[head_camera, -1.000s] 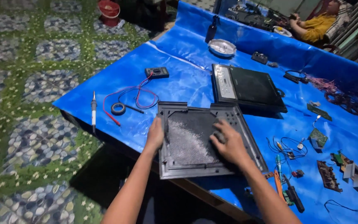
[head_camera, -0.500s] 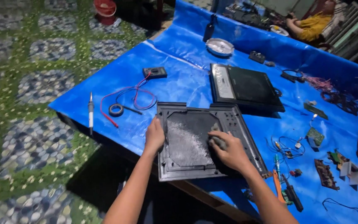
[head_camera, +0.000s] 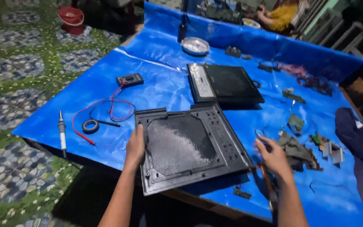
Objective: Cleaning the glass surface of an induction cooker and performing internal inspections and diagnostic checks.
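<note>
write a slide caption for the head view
Left hand grips the dusty black panel on a blue tarp; right hand hovers beside it.

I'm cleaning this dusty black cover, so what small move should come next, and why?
Probably bring the right hand back onto the black cover. Only the left hand steadies its edge, the mesh is grey with dust, and the right hand hovers beside the cover over loose parts.

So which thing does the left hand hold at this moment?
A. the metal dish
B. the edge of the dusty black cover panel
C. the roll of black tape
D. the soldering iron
B: the left hand grips the left edge of the dusty black cover panel; the right hand is off it.
</note>
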